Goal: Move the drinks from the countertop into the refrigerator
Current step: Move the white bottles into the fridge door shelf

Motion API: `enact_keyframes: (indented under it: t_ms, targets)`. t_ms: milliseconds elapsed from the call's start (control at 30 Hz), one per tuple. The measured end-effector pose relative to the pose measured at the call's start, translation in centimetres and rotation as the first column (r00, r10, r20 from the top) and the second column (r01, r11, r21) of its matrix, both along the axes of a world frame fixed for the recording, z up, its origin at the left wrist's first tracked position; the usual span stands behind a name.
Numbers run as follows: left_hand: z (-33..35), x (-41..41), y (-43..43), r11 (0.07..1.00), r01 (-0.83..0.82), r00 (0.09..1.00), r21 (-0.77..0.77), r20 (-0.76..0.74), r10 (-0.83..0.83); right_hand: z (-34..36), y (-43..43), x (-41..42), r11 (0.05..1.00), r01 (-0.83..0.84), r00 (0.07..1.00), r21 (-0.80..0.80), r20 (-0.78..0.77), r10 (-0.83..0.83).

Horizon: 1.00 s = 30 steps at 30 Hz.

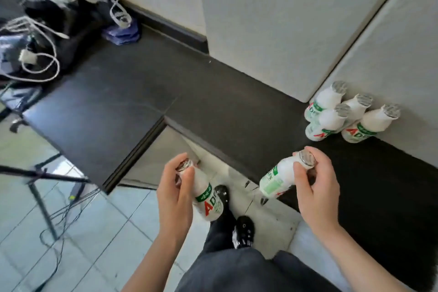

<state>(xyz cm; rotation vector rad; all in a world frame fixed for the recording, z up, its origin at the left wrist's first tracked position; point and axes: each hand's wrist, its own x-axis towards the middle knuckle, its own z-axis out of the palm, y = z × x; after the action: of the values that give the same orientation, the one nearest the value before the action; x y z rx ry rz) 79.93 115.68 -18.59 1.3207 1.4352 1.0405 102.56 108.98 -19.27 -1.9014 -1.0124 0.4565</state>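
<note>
Each hand pinches a small white drink bottle only by its neck, the left hand [174,193] holding the left bottle [208,199] and the right hand [314,185] the tilted right bottle [277,179], both off the near edge of the dark countertop [189,92], so either could slip and drop to the tiled floor [99,232], while four more bottles [341,114] wait at the far right.

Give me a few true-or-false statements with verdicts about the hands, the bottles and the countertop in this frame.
1. The left hand holds a white bottle. True.
2. The right hand is empty. False: it grips a second white bottle near its cap.
3. Four bottles are grouped on the countertop beside a light grey panel. True.
4. Those four bottles lie on their sides. False: they stand upright, foil caps up.
5. The countertop is dark. True.
</note>
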Motion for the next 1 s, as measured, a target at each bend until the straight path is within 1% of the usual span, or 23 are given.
enact_keyframes:
  t_ms: [100,200,267,333,433,500,600,667,833,900,1000]
  targets:
    - [0.0,-3.6,-3.0,0.991,-0.12,0.993,-0.065,-0.027,0.118,-0.6,0.7,-3.8,0.984,-0.178,0.984,-0.022,-0.032,0.177]
    - [-0.2,-7.2,-5.7,0.971,-0.215,0.976,-0.101,-0.036,0.213,-0.8,1.0,-8.3,0.931,-0.362,0.931,-0.043,-0.076,0.358]
    - [-0.4,-9.6,-7.7,0.952,-0.28,0.96,-0.124,-0.005,0.281,-1.0,1.0,-11.4,0.861,-0.504,0.862,-0.066,-0.096,0.497]
    - [-0.7,-12.1,-10.0,0.918,-0.365,0.927,-0.157,0.032,0.375,-1.0,0.9,-14.7,0.766,-0.636,0.771,-0.093,-0.108,0.627]
    - [-1.2,-16.1,-13.4,0.86,-0.479,0.868,-0.176,0.047,0.494,-0.9,0.6,-19.8,0.629,-0.767,0.64,-0.125,-0.097,0.762]
    - [-1.4,-19.2,-15.8,0.818,-0.545,0.826,-0.182,0.052,0.561,-0.9,0.1,-23.3,0.56,-0.817,0.575,-0.134,-0.114,0.811]
    - [-1.6,-24.7,-19.5,0.753,-0.632,0.756,-0.184,0.071,0.651,-1.0,-1.5,-29.6,0.49,-0.862,0.505,-0.129,-0.141,0.852]
    - [-1.4,-29.1,-22.2,0.726,-0.664,0.727,-0.178,0.072,0.683,-0.9,-3.3,-34.6,0.443,-0.888,0.458,-0.123,-0.15,0.876]
    - [-1.4,-40.6,-29.8,0.642,-0.755,0.641,-0.132,0.057,0.765,-0.8,-8.7,-48.0,0.373,-0.927,0.375,-0.05,-0.207,0.904]
    - [-1.3,-44.8,-32.5,0.595,-0.798,0.594,-0.095,0.045,0.804,-0.7,-10.6,-53.1,0.31,-0.95,0.308,-0.022,-0.208,0.929]
    - [-0.7,-49.6,-36.7,0.485,-0.873,0.483,-0.053,0.049,0.874,-0.5,-13.0,-59.3,0.2,-0.98,0.196,0.001,-0.17,0.966]
